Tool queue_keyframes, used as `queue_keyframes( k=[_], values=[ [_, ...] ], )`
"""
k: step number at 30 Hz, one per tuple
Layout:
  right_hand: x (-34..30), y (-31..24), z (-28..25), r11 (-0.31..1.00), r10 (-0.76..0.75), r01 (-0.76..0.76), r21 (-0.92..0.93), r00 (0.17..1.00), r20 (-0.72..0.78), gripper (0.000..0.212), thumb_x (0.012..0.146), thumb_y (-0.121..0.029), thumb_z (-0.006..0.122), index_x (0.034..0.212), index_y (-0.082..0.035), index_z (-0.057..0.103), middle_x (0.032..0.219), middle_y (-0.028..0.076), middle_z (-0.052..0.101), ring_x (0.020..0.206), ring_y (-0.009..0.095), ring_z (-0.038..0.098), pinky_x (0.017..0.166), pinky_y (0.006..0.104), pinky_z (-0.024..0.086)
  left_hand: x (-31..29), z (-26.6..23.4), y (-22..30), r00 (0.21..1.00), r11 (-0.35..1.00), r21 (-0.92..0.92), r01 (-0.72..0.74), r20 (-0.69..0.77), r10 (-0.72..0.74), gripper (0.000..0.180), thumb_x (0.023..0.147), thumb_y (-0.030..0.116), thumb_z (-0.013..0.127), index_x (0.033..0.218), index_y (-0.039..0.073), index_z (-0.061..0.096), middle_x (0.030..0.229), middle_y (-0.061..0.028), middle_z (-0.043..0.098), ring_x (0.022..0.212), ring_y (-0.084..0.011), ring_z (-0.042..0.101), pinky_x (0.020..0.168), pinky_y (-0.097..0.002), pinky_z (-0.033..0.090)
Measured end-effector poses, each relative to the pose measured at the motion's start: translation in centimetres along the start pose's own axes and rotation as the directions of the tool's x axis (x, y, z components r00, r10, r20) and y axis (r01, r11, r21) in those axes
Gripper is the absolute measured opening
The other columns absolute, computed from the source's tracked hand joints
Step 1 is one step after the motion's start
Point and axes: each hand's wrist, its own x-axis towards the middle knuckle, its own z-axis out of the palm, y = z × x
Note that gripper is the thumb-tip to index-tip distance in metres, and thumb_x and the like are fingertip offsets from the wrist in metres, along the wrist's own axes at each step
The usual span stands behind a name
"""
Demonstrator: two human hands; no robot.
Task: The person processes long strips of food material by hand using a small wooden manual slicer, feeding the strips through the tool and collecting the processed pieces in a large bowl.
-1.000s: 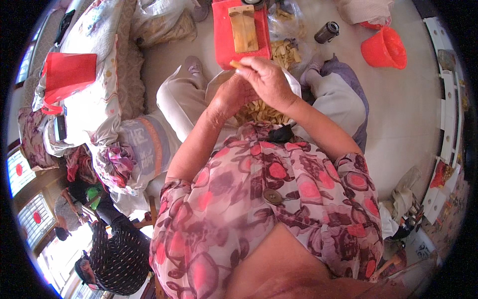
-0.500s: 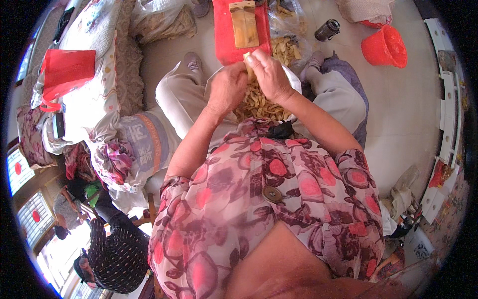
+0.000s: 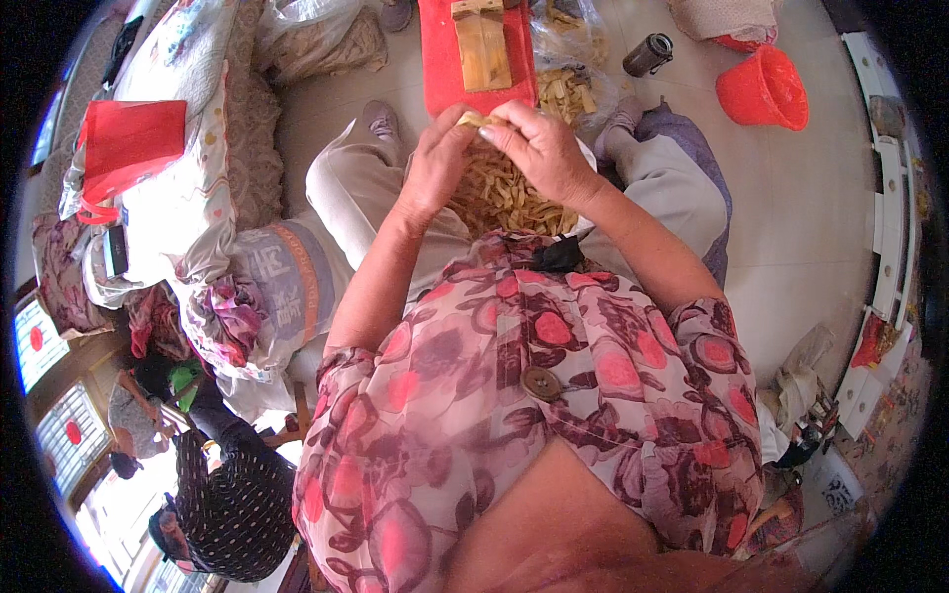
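Observation:
My left hand and my right hand meet in front of me with fingers pinched. Between them they hold a pale yellow strip, possibly a dried vegetable piece, lying roughly crosswise. Below the hands, a white container in my lap holds many short yellow-brown strips; its outer side is mostly hidden. Just beyond my fingers stands a red bench or board with a wooden block on it, which neither hand touches.
A clear plastic bag of longer yellow pieces lies right of the red board. Farther right are a dark bottle or cup and a red bucket. A bed with a red bag is at left. Another person sits lower left.
The strip has turned from pointing away from me to lying crosswise. My left hand has moved slightly left, and the hands have spread a little apart, showing more of the strips below.

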Motion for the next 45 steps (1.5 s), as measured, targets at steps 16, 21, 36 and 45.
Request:
queue_keyframes(
  k=[16, 21, 36, 45],
  values=[
    [1.0, 1.6, -0.3, 0.479, 0.404, -0.420, 0.771, 0.885, 0.231, 0.016, 0.089, -0.026, 0.056, 0.089, -0.010, 0.052, 0.060, -0.006, 0.040, 0.045, 0.001, 0.031, 0.038, 0.0166, 0.025, 0.4, 0.9, -0.7, 0.987, 0.984, 0.136, -0.113, -0.097, 0.127, 0.009, 0.088, 0.006, 0.056, 0.094, -0.001, 0.058, 0.080, -0.0032, 0.062, 0.073, -0.0094, 0.058, 0.069, -0.0229, 0.048],
    [2.0, 3.2, -2.7, 0.392, 0.473, -0.335, 0.857, 0.872, 0.124, 0.025, 0.086, -0.034, 0.058, 0.079, -0.013, 0.047, 0.055, -0.007, 0.035, 0.043, 0.002, 0.028, 0.037, 0.0176, 0.021, 0.9, -0.8, 0.4, 0.981, 0.975, 0.172, -0.142, -0.110, 0.162, 0.004, 0.086, 0.004, 0.058, 0.088, 0.000, 0.059, 0.076, -0.0031, 0.062, 0.068, -0.0088, 0.058, 0.066, -0.0225, 0.048],
    [1.1, 2.8, -0.3, 0.529, 0.367, -0.439, 0.726, 0.890, 0.271, 0.012, 0.083, -0.015, 0.061, 0.084, -0.006, 0.053, 0.067, -0.005, 0.049, 0.060, 0.003, 0.044, 0.052, 0.0192, 0.036, 0.4, 0.3, -0.4, 0.917, 0.222, 0.915, -0.338, 0.266, 0.298, 0.011, 0.081, 0.014, 0.055, 0.088, 0.007, 0.052, 0.085, -0.0096, 0.056, 0.079, -0.0312, 0.057, 0.065, -0.0408, 0.047],
    [1.6, 1.3, 1.2, 0.809, 0.205, -0.173, 0.561, 0.979, 0.005, 0.013, 0.083, -0.008, 0.060, 0.090, -0.002, 0.052, 0.075, 0.001, 0.057, 0.067, 0.006, 0.051, 0.059, 0.0205, 0.042, 4.2, -3.6, -2.3, 0.884, 0.121, 0.930, -0.346, 0.281, 0.373, 0.013, 0.079, 0.015, 0.056, 0.091, 0.011, 0.052, 0.073, -0.0086, 0.055, 0.069, -0.0281, 0.058, 0.058, -0.0411, 0.046]
  ],
)
